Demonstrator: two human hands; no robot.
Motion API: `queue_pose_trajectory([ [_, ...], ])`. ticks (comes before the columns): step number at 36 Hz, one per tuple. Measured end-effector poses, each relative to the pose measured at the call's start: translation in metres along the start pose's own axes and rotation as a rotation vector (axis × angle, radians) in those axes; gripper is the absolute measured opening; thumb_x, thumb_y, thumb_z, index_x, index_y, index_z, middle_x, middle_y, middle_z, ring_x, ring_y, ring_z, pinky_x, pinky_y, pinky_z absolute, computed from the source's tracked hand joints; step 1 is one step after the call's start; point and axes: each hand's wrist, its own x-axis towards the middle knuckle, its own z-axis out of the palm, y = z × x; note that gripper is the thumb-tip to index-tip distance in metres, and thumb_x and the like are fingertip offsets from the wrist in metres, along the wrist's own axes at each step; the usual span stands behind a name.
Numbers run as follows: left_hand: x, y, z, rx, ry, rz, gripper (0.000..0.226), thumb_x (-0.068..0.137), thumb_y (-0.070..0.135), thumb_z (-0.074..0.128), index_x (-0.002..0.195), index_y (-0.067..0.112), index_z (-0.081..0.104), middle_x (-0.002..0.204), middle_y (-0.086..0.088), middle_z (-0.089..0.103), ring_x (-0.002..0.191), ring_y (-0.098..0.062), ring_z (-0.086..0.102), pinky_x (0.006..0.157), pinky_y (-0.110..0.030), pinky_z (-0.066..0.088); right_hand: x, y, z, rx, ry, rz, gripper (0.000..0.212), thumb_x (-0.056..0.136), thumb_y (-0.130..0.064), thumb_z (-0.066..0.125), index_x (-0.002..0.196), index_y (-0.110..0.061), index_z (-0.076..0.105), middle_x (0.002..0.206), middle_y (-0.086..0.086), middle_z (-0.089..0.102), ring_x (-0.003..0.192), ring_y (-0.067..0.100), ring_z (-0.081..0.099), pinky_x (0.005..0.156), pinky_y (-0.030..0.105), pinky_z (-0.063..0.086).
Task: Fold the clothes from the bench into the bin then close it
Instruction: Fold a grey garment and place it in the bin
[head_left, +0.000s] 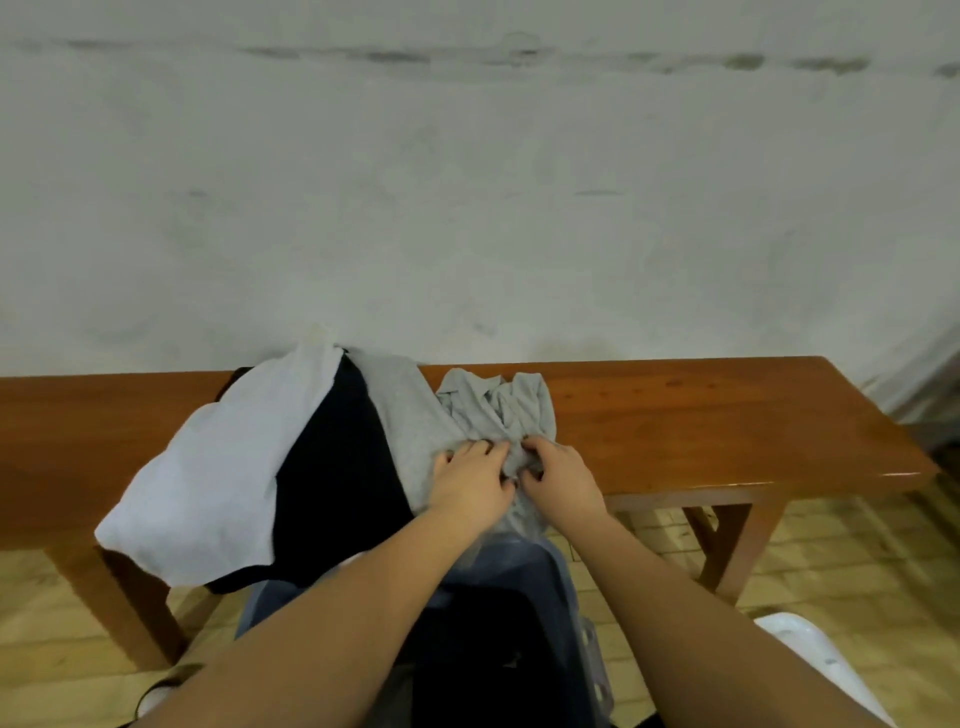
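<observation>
Clothes mostly still on bench (701, 415); folding at an early stage, judging by the pile.

Both hands work one grey top (493, 410) at the bench's front edge, near the middle: left hand (470, 480) w/ fingers curled into the cloth, right hand (558, 475) pinching a bunched fold just beside it. Top is crumpled, not yet flat or folded. Left of it, overlapping: a black garment (332, 467) and a white one (208, 478), both draped over the front edge, unfolded. Bin (566, 587) sits below the front edge btwn the arms, open; something dark is inside, can't tell what. Left to do, prob.: fold all three, load bin, close it.
</observation>
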Motion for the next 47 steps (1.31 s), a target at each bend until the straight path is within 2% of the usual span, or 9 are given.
queue_pose_trajectory([
  [5,0.004,-0.004,0.009,0.112,0.010,0.016,0.047,0.099,0.043,0.040,0.145,0.034,0.040,0.137,0.005,0.046,0.131,-0.016,0.037,0.103,-0.038,0.030,0.009,0.009,0.004,0.077,0.018,0.007,0.025,0.095,-0.029,0.061,0.120,-0.030,0.058,0.108,-0.006,0.059,0.096,0.009,0.055,0.089,0.028,0.049],
  [9,0.013,-0.002,0.002,0.071,0.002,-0.022,0.035,0.101,0.039,0.041,0.131,0.033,0.059,0.132,0.006,0.050,0.128,-0.017,0.040,0.101,-0.039,0.033,0.007,0.012,0.006,0.087,0.034,-0.033,0.015,0.097,-0.028,0.058,0.111,-0.033,0.059,0.104,-0.010,0.060,0.097,0.009,0.058,0.083,0.026,0.050],
  [15,0.018,-0.002,-0.005,0.035,-0.061,-0.029,0.031,0.100,0.037,0.045,0.122,0.032,0.067,0.126,0.005,0.055,0.124,-0.018,0.045,0.102,-0.039,0.037,-0.002,0.011,-0.003,0.041,-0.045,-0.037,0.039,0.092,-0.021,0.057,0.130,-0.027,0.054,0.116,-0.006,0.056,0.115,0.012,0.047,0.089,0.024,0.044],
  [22,0.017,0.007,-0.029,-0.024,-0.219,-0.068,0.025,0.098,0.035,0.049,0.097,0.023,0.071,0.098,0.004,0.066,0.090,-0.015,0.059,0.084,-0.032,0.047,-0.005,-0.001,-0.015,-0.030,-0.145,0.055,0.022,0.098,-0.022,0.054,0.119,-0.026,0.056,0.109,-0.001,0.059,0.094,0.015,0.056,0.084,0.028,0.048],
  [27,0.014,0.024,-0.054,-0.133,-0.228,-0.037,0.027,0.101,0.031,0.047,0.107,0.023,0.073,0.106,0.004,0.068,0.096,-0.015,0.060,0.082,-0.027,0.043,-0.011,-0.012,-0.035,-0.056,-0.234,0.136,0.010,0.099,-0.022,0.051,0.108,-0.022,0.057,0.103,0.003,0.063,0.094,0.020,0.061,0.090,0.036,0.053],
  [31,0.019,0.042,-0.082,-0.430,-0.088,-0.023,0.023,0.099,0.026,0.051,0.099,0.023,0.074,0.097,0.005,0.070,0.090,-0.013,0.063,0.069,-0.020,0.041,-0.015,-0.013,-0.065,0.078,-0.066,0.161,0.010,0.101,-0.030,0.049,0.096,-0.023,0.055,0.090,-0.003,0.062,0.079,0.014,0.061,0.075,0.030,0.055],
  [35,0.023,0.063,-0.124,-0.623,0.048,-0.006,0.021,0.098,0.025,0.054,0.092,0.018,0.073,0.094,0.002,0.070,0.089,-0.016,0.063,0.074,-0.026,0.047,-0.021,-0.027,-0.117,0.245,0.084,0.122,0.019,0.103,-0.036,0.045,0.104,-0.018,0.051,0.085,-0.005,0.060,0.070,0.010,0.057,0.052,0.023,0.041],
  [42,0.017,0.097,-0.199,-0.815,0.196,0.067,0.024,0.098,0.026,0.053,0.089,0.014,0.072,0.091,-0.008,0.073,0.088,-0.025,0.068,0.082,-0.040,0.053,-0.029,-0.057,-0.193,0.415,0.166,0.007,0.024,0.099,-0.042,0.051,0.101,-0.018,0.054,0.087,-0.001,0.061,0.075,0.014,0.058,0.066,0.031,0.050],
  [47,-0.001,0.100,-0.248,-0.990,0.265,0.121,0.019,0.099,0.025,0.053,0.091,0.017,0.069,0.091,-0.003,0.070,0.084,-0.017,0.066,0.074,-0.028,0.049,-0.038,-0.068,-0.238,0.382,0.082,-0.059,0.013,0.092,-0.031,0.062,0.103,-0.024,0.063,0.102,0.002,0.068,0.099,0.025,0.066,0.090,0.046,0.056],
])
